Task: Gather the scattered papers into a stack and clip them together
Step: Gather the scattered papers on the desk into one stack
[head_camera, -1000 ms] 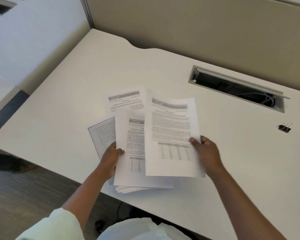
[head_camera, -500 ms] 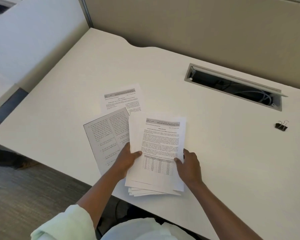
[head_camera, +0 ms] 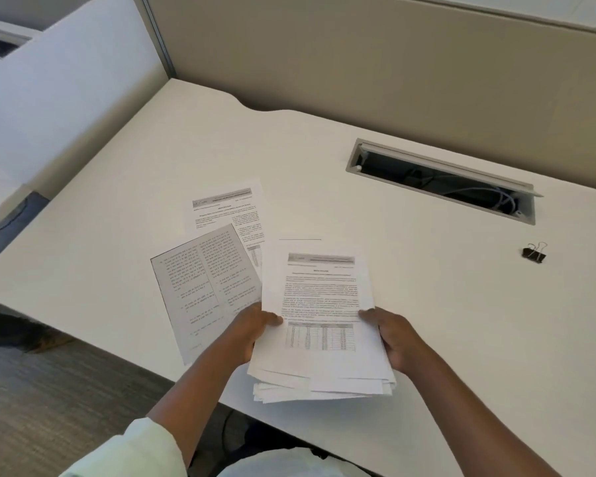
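A loose stack of printed white papers is held over the desk's front edge, its lower sheets fanned unevenly. My left hand grips the stack's left side and my right hand grips its right side, thumbs on top. Two sheets still lie flat on the desk to the left: a grey two-column page and a white page behind it, partly covered by the grey page. A black binder clip rests on the desk far to the right, out of both hands' reach.
The white desk has a curved back edge and beige partition walls behind. An open cable slot with wires is sunk in the desk at the back right. Dark floor lies below the desk's front left edge.
The separate sheet in my right hand has been brought down onto the pile in my left hand. Both hands now hold one stack, shifted slightly right and lifted off the two remaining sheets.
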{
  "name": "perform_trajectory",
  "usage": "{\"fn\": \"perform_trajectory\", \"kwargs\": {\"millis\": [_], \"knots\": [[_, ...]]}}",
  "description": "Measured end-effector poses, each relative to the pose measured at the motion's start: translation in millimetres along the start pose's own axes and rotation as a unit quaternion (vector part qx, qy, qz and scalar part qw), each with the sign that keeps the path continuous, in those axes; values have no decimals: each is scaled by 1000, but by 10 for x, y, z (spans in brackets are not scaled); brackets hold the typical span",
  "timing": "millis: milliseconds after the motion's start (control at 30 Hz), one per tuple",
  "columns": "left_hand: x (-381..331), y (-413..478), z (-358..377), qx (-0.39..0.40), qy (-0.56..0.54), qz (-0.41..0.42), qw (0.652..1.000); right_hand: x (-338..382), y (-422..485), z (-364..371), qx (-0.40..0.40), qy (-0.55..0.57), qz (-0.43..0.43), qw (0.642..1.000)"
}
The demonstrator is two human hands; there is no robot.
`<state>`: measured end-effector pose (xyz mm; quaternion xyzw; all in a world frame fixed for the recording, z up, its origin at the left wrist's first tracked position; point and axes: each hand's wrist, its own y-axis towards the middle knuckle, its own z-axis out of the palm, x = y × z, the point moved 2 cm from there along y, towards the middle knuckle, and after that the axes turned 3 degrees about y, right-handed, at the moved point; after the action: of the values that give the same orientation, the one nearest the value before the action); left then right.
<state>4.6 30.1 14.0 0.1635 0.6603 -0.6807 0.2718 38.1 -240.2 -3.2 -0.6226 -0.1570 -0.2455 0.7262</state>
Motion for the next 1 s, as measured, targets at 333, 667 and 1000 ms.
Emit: {"fn": "perform_trajectory", "kwargs": {"millis": [333,667,1000], "knots": [[-3,-144,407,-170,157,159,960,61,-128,104,-66,-146,-159,974],[-493,-258,496,-149,49,361,919,678,-452,33,16,-14,-350,937],[-227,-156,624,-133,114,320,931,502,-266,-139,-63,-282,-401,869]]}}
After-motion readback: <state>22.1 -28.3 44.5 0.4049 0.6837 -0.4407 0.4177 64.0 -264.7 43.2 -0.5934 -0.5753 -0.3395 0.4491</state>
